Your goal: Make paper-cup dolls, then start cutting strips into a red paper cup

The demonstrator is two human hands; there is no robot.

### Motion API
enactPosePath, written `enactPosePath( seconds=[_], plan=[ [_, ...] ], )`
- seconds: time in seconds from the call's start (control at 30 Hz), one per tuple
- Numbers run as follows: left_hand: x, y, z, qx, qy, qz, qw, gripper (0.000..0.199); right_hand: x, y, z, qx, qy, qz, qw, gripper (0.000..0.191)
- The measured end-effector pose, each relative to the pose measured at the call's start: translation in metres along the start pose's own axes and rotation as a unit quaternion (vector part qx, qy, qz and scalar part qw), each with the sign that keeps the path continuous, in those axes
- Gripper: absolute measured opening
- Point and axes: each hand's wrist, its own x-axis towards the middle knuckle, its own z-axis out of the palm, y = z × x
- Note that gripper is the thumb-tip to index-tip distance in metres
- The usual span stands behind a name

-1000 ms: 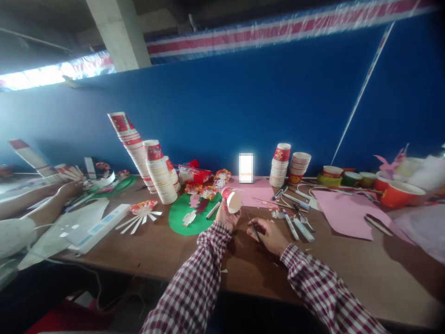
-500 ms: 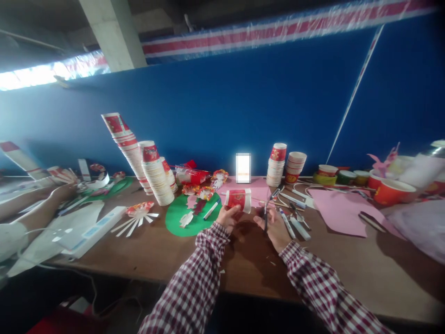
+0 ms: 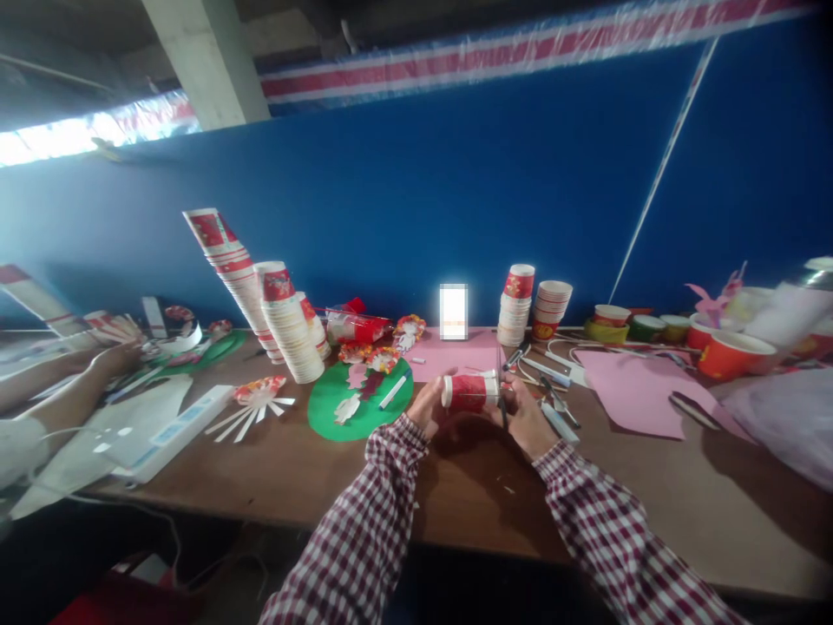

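Note:
A red paper cup [image 3: 467,393] lies on its side above the table, with my left hand [image 3: 429,406] closed round its left end. My right hand [image 3: 524,418] is wrapped round a pair of scissors [image 3: 501,395], whose blades point up beside the cup's right end. The fingers of my right hand partly hide the scissors' handles. Left of my hands, a green paper disc [image 3: 331,401] bears small paper cutouts and a marker [image 3: 393,392]. Behind the cup lies a pink sheet [image 3: 455,351].
Tall cup stacks [image 3: 296,334] stand at the back left, shorter ones [image 3: 516,308] at the back right. A cut cup with splayed strips [image 3: 257,404] and a power strip [image 3: 182,434] lie left. Another person's arms [image 3: 71,382] reach in at far left.
The cup has turned and moved right and slightly down, so that its side now faces me and its end meets the scissors. My right hand has shifted slightly right.

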Motion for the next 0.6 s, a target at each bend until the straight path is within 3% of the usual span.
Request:
enactPosePath(
  seconds=[0.1, 0.23, 0.4, 0.6],
  plan=[
    [0.002, 0.005, -0.005, 0.051, 0.045, 0.008, 0.998, 0.056, -0.001, -0.008, -0.009, -0.029, -0.071, 0.022, 0.997, 0.06],
    [0.006, 0.005, -0.007, 0.165, 0.008, -0.009, 0.986, 0.051, -0.002, -0.018, -0.014, -0.034, -0.137, 0.037, 0.989, 0.059],
    [0.009, 0.0, -0.007, 0.262, -0.012, -0.056, 0.963, 0.058, -0.002, -0.02, -0.013, -0.078, -0.145, 0.028, 0.986, 0.068],
    [0.007, -0.001, -0.012, 0.205, -0.051, -0.056, 0.976, 0.046, -0.002, -0.016, -0.014, -0.149, -0.129, -0.009, 0.98, 0.07]
  ],
)
